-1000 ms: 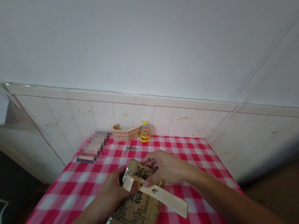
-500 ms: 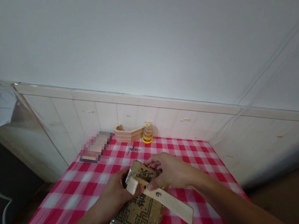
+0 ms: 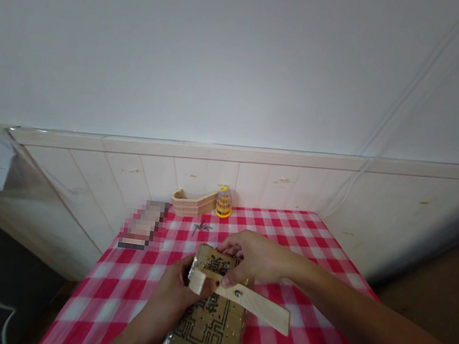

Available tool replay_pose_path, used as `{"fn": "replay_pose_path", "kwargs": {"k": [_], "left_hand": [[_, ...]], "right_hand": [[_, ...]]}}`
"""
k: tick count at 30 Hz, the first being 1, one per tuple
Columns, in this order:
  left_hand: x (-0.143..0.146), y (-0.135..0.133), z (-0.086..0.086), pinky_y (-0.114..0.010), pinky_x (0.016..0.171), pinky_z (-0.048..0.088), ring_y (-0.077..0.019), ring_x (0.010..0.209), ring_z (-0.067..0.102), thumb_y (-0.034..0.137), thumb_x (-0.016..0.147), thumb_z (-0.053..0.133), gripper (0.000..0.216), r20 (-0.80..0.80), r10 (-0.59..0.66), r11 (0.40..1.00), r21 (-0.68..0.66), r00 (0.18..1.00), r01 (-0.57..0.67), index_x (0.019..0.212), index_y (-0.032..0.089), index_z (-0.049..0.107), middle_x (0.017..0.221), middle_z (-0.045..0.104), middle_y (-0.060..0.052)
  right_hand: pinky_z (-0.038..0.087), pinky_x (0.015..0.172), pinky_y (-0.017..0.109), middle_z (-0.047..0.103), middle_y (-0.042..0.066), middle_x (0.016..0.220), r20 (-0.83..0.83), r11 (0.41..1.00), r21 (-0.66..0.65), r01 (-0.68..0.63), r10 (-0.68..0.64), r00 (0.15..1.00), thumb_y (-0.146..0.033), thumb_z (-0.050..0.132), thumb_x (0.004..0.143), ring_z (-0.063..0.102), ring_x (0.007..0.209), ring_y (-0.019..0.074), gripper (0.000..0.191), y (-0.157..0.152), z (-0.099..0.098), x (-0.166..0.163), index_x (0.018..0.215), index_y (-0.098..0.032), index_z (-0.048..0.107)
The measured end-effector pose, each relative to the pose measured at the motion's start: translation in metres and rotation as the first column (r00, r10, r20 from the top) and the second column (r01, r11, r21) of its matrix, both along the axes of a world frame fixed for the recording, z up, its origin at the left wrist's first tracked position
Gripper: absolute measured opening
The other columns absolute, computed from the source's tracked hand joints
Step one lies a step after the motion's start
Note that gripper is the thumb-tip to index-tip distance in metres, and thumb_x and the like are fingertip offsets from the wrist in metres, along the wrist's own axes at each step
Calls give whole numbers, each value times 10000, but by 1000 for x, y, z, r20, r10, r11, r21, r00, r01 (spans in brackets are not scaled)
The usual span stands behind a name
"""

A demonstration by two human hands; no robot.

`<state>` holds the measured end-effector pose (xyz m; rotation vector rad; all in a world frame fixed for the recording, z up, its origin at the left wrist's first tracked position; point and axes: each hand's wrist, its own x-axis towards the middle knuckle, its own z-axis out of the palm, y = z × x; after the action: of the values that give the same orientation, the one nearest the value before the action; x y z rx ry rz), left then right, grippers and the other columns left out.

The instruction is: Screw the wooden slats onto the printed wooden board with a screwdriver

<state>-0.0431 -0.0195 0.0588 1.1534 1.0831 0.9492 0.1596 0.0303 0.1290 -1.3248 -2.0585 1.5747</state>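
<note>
A pale wooden strip (image 3: 264, 307) with a curled left end and a metal fastener in it lies slantwise over a brown block (image 3: 208, 333) with black printed characters and small holes, partly wrapped in clear plastic. My left hand (image 3: 180, 289) is closed at the strip's curled end, its thumb against the wood and its other fingers hidden behind. My right hand (image 3: 247, 259) presses its thumb on the strip near a dark hole, fingers curled beyond the block's far right edge. Both hands rest close together over the upper part of the block.
Behind the block, dark screws or nails (image 3: 202, 227) lie in a small heap. Stacked curved wooden strips (image 3: 191, 205) and a clear container with a yellow base (image 3: 223, 203) stand by the wall. A pixelated flat object (image 3: 144, 225) lies left on the red-and-white checked tablecloth (image 3: 296, 243).
The whole view has shifted slightly, so things sit a little further left. Both hands keep their hold on the wooden strip, with hardly any movement against the block.
</note>
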Motion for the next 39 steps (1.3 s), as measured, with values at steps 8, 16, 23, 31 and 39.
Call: {"fn": "replay_pose_path", "kwargs": {"k": [8,16,23,31,39], "left_hand": [[-3,5,-2,-299,655,537,-252,723,717,370,589,865,434,-102,5,999,36,995,-1,924,129,729,836,788,-112],[-2,5,1,-308,677,546,-261,758,719,422,580,876,487,-108,-22,999,24,994,24,944,134,728,878,789,-124],[3,2,-5,-315,723,545,-251,814,714,382,632,868,492,28,-41,999,-31,999,42,1021,121,718,939,777,-129],[6,15,-43,-336,698,548,-275,782,717,487,513,915,638,84,2,988,-155,996,11,977,101,708,907,756,-144],[4,14,-34,-331,690,545,-272,769,718,474,532,907,607,57,-7,988,-157,998,16,970,97,719,869,759,-134]], "right_hand": [[474,621,228,775,-3,884,98,986,136,-100,88,991,-197,844,653,688,777,172,337,-5,13,-1,983,-191,777],[478,627,230,774,-11,890,89,986,134,-99,88,992,-179,853,642,687,786,173,347,-7,15,1,979,-199,776],[504,649,238,765,-6,885,36,999,26,-41,40,999,-192,906,553,694,799,176,486,5,-7,3,1016,-190,757],[520,692,238,753,10,895,46,993,-112,-34,40,998,-270,957,485,685,820,161,574,22,-9,4,1012,-176,751],[521,730,263,753,54,1008,192,996,27,-81,75,979,-376,881,663,689,901,191,501,30,14,2,1101,-178,738]]}}
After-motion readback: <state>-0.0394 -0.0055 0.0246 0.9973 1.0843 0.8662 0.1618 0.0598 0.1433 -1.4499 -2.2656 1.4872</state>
